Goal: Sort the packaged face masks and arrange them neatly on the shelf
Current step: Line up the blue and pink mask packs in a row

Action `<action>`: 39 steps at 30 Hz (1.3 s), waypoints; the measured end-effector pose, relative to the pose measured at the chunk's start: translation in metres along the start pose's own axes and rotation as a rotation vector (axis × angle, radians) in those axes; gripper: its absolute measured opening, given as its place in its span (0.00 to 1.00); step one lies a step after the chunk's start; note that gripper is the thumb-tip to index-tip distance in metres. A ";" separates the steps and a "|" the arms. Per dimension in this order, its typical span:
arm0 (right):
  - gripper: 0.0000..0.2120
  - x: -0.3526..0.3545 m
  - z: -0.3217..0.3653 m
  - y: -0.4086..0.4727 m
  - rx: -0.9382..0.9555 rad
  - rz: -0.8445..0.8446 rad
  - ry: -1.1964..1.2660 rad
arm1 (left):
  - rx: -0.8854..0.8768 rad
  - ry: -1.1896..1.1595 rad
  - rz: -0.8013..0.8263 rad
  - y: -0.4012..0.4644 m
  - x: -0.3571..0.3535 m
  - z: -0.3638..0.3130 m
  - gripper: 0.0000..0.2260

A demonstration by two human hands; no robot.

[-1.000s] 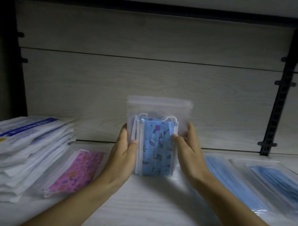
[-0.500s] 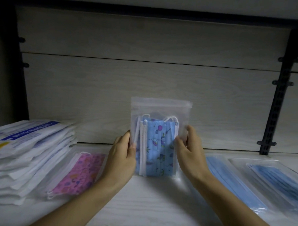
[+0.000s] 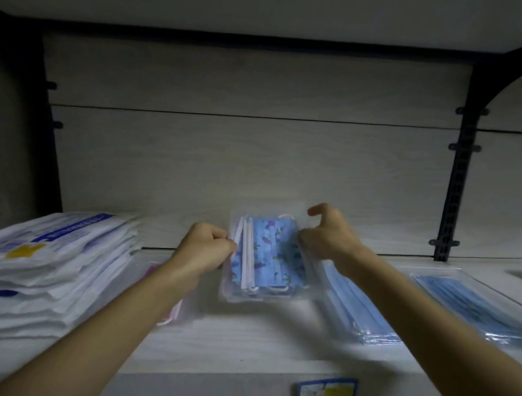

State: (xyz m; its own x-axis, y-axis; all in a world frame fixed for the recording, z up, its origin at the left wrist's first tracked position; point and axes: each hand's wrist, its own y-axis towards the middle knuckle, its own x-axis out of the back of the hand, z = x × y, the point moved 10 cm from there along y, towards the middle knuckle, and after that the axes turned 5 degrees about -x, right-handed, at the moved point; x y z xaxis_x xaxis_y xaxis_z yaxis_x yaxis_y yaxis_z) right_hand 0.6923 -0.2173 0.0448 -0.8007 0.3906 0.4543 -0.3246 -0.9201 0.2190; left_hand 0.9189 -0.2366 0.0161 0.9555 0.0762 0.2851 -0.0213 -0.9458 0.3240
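A clear zip bag of blue patterned masks [image 3: 266,255] leans back, low on the pale shelf [image 3: 235,343] at the middle. My left hand [image 3: 205,249] pinches the bag's left edge with curled fingers. My right hand [image 3: 330,233] holds the bag's right edge between thumb and fingers, its index finger raised and hooked. A bag with a pink patterned mask [image 3: 171,310] lies flat beneath my left forearm, mostly hidden. Two bags of plain blue masks [image 3: 356,309] [image 3: 470,305] lie flat to the right.
A tall stack of white mask packets [image 3: 53,266] with blue and yellow print fills the shelf's left end. A black bracket upright [image 3: 458,182] stands at the back right. A price label [image 3: 326,390] sits on the shelf's front lip. Another shelf board hangs overhead.
The blue patterned bag stood upright between both hands; now it has tipped down towards the shelf. Both hands moved with it, and the view shifted downward.
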 end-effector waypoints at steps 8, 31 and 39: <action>0.20 -0.040 -0.024 -0.010 -0.032 0.194 -0.461 | 0.104 0.282 0.144 -0.008 -0.012 0.029 0.09; 0.14 -0.057 -0.017 -0.033 -0.031 0.371 -0.690 | 0.116 0.462 0.296 -0.015 -0.023 0.032 0.04; 0.16 -0.056 -0.015 -0.034 -0.041 0.398 -0.655 | 0.040 0.599 0.324 -0.015 -0.030 0.023 0.08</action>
State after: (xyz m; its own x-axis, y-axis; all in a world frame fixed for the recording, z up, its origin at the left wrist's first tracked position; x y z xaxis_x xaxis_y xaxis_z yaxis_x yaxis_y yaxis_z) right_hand 0.7408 -0.2088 -0.0008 -0.4039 -0.0454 0.9137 -0.1033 -0.9901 -0.0948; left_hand 0.8978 -0.2319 -0.0179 0.5742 -0.0622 0.8163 -0.2571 -0.9604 0.1077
